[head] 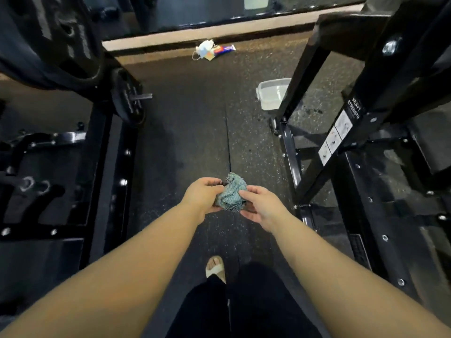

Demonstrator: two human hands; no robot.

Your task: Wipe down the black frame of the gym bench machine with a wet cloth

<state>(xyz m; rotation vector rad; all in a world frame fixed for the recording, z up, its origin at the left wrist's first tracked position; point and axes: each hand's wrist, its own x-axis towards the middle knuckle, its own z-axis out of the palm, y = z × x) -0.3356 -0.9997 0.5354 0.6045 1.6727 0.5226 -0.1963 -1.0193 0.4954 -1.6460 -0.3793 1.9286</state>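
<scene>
Head view:
Cloth: a bunched blue cloth (230, 193) held between both hands above the rubber floor (190, 132).
Left hand (203, 195): fingers curled around the cloth.
Right hand (260, 207): pinching the cloth's right side.
Black frame (314, 76): along the floor's right edge, apart from the cloth.
Plastic tub (272, 93): on the floor, just beside the frame.

Clear plastic tub (271, 93), face mask (204, 48), wrapper (225, 48), weight plates (48, 37).

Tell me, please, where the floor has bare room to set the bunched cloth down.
Bare floor runs between the weight-plate rack and the black frame, ahead of both hands. It is crowded by the clear tub at the frame's foot and the litter near the wall.
</scene>
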